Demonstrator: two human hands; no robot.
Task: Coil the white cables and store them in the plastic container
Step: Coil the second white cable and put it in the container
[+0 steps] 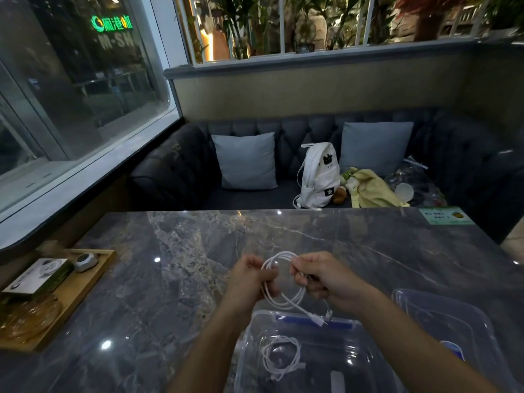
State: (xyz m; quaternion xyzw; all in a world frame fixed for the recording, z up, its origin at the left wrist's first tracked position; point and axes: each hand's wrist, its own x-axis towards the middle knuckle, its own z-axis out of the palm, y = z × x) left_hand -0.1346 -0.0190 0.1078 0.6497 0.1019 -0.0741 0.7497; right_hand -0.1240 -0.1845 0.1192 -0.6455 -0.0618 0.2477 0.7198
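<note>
A white cable point(286, 300) is looped into a coil and held above the dark marble table point(175, 273). My left hand point(249, 279) grips the coil's left side and my right hand point(323, 279) pinches its right side. The cable's plug end point(319, 319) dangles over the far rim of the clear plastic container point(246, 361), which stands at the near edge below my hands. Inside the container lies another coiled white cable point(282, 360).
The container's clear lid point(442, 319) lies to the right. A wooden tray point(82, 290) with a box, a small round device and an amber glass dish sits at the left. Behind the table is a sofa with cushions and a white backpack point(319, 175).
</note>
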